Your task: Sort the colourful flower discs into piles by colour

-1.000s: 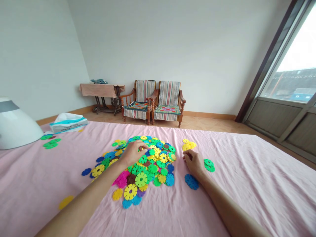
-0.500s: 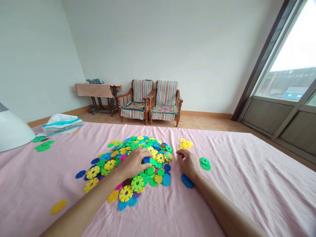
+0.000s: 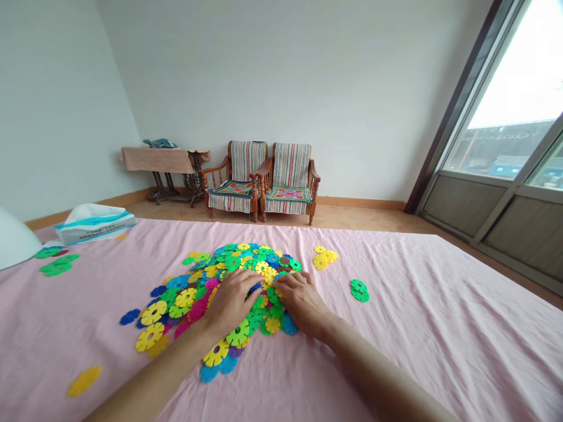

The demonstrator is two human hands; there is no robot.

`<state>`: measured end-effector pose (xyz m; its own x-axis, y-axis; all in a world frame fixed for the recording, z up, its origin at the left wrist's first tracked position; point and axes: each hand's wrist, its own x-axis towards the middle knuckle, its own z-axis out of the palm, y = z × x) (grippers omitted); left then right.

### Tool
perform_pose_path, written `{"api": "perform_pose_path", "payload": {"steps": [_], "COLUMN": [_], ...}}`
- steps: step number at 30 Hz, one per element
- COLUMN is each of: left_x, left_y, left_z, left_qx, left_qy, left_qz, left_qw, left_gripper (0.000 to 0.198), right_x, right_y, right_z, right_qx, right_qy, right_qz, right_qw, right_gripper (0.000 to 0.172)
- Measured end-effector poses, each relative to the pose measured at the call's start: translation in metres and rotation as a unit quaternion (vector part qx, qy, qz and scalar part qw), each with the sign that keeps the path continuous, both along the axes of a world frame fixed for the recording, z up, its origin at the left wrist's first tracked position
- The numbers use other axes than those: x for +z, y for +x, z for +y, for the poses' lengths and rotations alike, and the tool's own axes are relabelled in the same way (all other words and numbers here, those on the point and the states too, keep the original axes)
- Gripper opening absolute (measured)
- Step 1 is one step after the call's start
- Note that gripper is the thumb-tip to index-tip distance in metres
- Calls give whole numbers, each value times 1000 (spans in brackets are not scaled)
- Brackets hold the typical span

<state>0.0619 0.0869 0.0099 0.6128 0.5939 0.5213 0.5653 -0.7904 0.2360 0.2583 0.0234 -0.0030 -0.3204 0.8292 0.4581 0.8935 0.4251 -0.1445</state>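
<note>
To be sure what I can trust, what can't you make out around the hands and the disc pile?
Head view:
Parts of the disc pile under the left hand and right hand: hidden by those hands.
White rounded object: cut off by the left edge.
Bundle on the side table: too small.

My left grip (image 3: pixel 231 302) and right grip (image 3: pixel 301 303) rest on the pile of plastic discs (image 3: pixel 187 298), nearly touching, with hardly any gap between them. Right of the pile, the bed (image 3: pixel 422 340) gives wide room, broken only by the yellow discs (image 3: pixel 322 258) and green discs (image 3: pixel 359 291). Left of the pile, a lone yellow disc (image 3: pixel 83 381) lies on the sheet, with the tissue box (image 3: pixel 94 225) well beyond it.
</note>
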Motion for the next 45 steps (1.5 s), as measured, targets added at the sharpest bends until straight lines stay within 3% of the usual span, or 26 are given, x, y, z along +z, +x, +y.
{"api": "perform_pose_path", "payload": {"steps": [4,7,10,13,17,20,23,25,30,34,39,45], "left_x": [-4,-6,-7,-7,-7,-8,-9,-10,-11,-10,-10,-10], "left_y": [-5,-5,-4,-4,-3,-3,-3,-3,-4,-3,-3,-3], "left_z": [4,4,2,1,1,1,1,2,1,1,2,2], "left_qx": [6,9,9,11,13,15,15,15,18,16,16,15], "left_qy": [5,12,13,11,12,14,12,12,12,16,19,23], "left_qz": [-8,-5,-4,-1,-2,-3,2,2,-2,-4,-5,-6], "left_qw": [1000,1000,1000,1000,1000,1000,1000,1000,1000,1000,1000,1000], "left_gripper": [23,23,23,23,22,22,23,23,22,22,22,22], "right_x": [-1,-1,1,3,-1,-3,0,2,0,-3,-4,-8], "right_y": [-5,-3,18,59,120,146,144,128,64,37,37,49], "right_z": [-4,-2,9,24,39,41,41,39,30,19,11,14], "right_qx": [8,3,-97,-267,-365,-392,-393,-368,-188,-128,-125,-149], "right_qy": [13,25,54,-1,-20,-22,-5,-2,-73,-92,-98,-106], "right_qz": [-55,-4,162,293,328,343,334,317,264,189,162,275], "right_qw": [998,1000,981,918,871,854,857,874,943,969,974,944], "right_gripper": [18,22,24,19,21,25,33,34,17,19,17,18]}}
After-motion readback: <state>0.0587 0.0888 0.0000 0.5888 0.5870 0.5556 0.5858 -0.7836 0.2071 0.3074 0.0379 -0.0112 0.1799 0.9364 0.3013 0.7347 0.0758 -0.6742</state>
